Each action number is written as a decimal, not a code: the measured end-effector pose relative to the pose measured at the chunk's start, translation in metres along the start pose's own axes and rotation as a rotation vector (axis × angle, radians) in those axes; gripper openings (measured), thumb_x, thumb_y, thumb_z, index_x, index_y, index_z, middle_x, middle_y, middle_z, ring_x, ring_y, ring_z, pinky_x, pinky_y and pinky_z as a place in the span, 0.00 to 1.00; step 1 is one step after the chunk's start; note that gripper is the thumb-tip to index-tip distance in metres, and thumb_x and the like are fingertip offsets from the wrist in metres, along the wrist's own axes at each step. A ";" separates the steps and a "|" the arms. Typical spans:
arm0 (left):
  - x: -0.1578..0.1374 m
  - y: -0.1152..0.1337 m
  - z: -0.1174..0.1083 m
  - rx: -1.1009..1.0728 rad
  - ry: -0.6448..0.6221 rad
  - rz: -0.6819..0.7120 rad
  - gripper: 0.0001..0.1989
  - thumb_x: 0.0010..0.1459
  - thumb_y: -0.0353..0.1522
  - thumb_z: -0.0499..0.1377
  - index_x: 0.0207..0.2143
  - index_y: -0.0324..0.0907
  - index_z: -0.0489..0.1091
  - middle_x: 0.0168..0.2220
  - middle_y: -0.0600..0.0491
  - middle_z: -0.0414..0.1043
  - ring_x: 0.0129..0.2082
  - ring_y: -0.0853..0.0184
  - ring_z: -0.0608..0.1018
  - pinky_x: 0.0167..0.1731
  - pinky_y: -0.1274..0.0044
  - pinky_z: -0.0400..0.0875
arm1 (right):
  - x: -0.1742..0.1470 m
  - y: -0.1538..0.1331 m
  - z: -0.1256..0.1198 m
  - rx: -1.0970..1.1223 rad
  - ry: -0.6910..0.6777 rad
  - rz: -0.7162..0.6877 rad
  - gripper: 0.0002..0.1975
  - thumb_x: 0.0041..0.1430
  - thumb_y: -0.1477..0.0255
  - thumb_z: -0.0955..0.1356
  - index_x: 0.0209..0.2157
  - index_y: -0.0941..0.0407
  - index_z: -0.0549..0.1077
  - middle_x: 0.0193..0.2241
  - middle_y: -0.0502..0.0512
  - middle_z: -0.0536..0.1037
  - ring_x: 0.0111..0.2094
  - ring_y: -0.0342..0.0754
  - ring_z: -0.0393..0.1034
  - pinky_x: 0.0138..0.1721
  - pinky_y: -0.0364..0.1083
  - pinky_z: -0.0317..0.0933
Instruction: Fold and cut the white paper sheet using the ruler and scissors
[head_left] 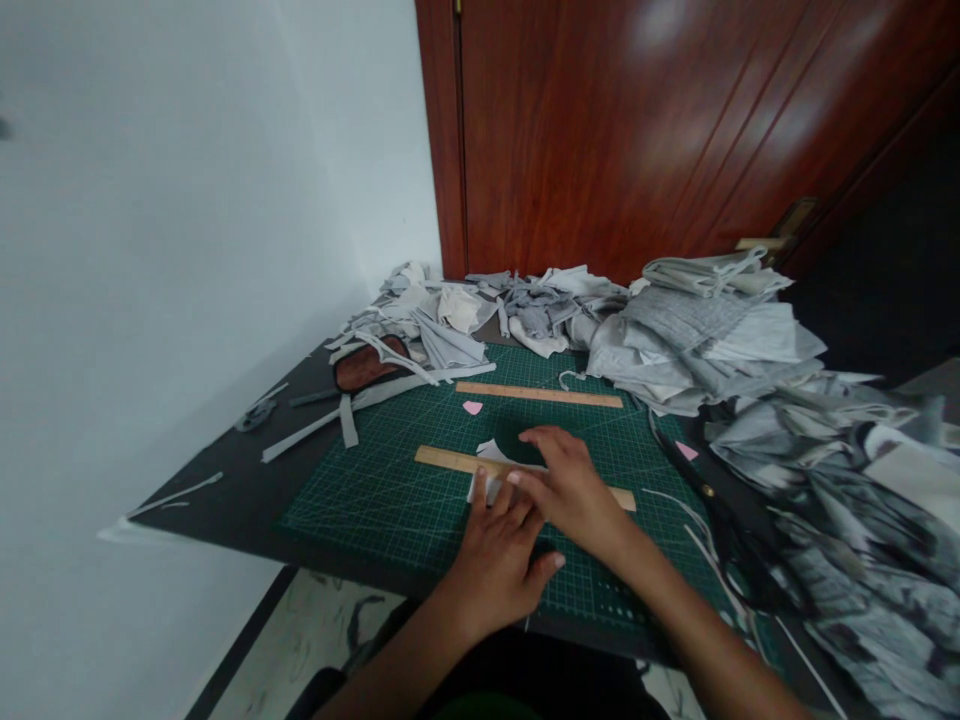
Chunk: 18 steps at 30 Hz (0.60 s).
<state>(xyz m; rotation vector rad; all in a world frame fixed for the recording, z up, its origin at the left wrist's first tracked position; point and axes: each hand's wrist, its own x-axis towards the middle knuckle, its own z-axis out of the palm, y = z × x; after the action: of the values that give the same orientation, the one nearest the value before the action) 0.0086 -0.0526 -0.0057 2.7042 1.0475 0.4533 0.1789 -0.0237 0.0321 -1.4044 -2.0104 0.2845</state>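
A wooden ruler point(448, 459) lies slantwise across a small piece of white fabric point(491, 449) on the green cutting mat point(375, 500). My left hand point(499, 560) lies over the ruler's near edge, fingers spread and fingertips pressing on the ruler and fabric, thumb out to the right. My right hand point(574, 490) arches above the ruler's middle. Its thumb and index finger are apart, close to the fabric, and I see nothing gripped between them. Part of the ruler and fabric is hidden beneath the hands.
Farther back on the mat lie a second wooden ruler point(540, 395) and a pink chip point(472, 407). Black scissors point(739, 545) rest at the right, near another pink piece point(686, 451). Grey fabric heaps point(697, 340) line the back and right. A brown pouch point(367, 366) sits among strips.
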 end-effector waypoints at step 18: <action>0.001 -0.003 0.021 0.092 0.178 0.028 0.31 0.68 0.40 0.52 0.71 0.49 0.55 0.67 0.49 0.62 0.69 0.44 0.61 0.71 0.52 0.45 | -0.033 -0.054 0.018 0.038 -0.071 -0.385 0.16 0.71 0.64 0.64 0.57 0.53 0.67 0.51 0.62 0.77 0.56 0.59 0.69 0.61 0.63 0.59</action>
<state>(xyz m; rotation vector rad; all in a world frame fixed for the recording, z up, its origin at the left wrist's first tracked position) 0.0153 -0.0511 -0.0262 2.8046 1.1015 0.6776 0.1339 -0.0715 0.0332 -0.9676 -2.2680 0.2008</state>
